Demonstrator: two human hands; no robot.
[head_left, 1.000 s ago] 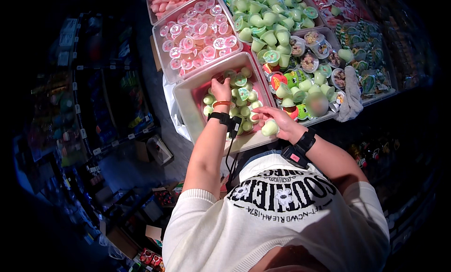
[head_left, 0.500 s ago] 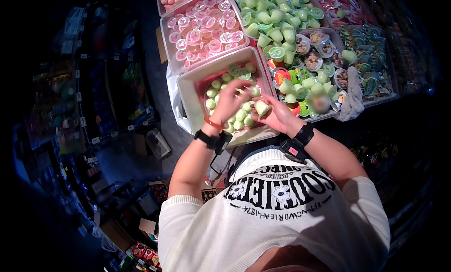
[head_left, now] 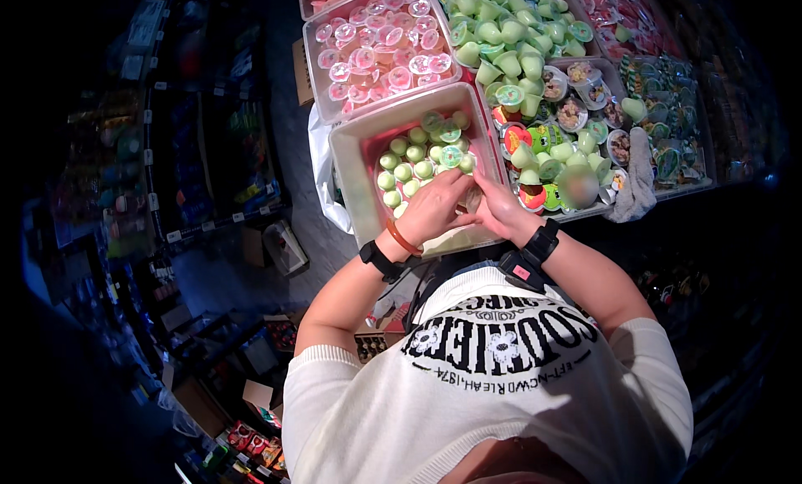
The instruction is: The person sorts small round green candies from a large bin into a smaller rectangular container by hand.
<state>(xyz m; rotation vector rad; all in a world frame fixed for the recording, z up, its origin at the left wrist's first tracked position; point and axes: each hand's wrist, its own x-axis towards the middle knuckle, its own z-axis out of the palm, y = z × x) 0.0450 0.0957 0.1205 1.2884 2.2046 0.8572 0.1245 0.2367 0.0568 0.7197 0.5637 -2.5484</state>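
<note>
My left hand (head_left: 436, 206) and right hand (head_left: 499, 210) meet over the near right part of a white plastic bin (head_left: 354, 170). Between them is a small jelly cup (head_left: 473, 201), mostly covered by fingers; only a pale, translucent bit shows. The right hand holds it from the right, and the left fingers close on it from the left. Below, on the bin's reddish bottom, pale green jelly cups (head_left: 415, 153) stand in rows, most with the rounded end up. A few, such as the cup (head_left: 451, 156) near the middle, lie lid up.
Beyond the bin stands a tub of pink jelly cups (head_left: 393, 37). To the right are heaped green cups (head_left: 501, 24), topped cups (head_left: 571, 114) and wrapped sweets (head_left: 664, 108). A grey cloth (head_left: 639, 179) hangs over the right edge; a white bag (head_left: 326, 179) hangs left of the bin.
My left hand has come back toward me from over the cups and closed against the right hand. The green cup, plainly visible in the right hand before, is now mostly hidden between both.
</note>
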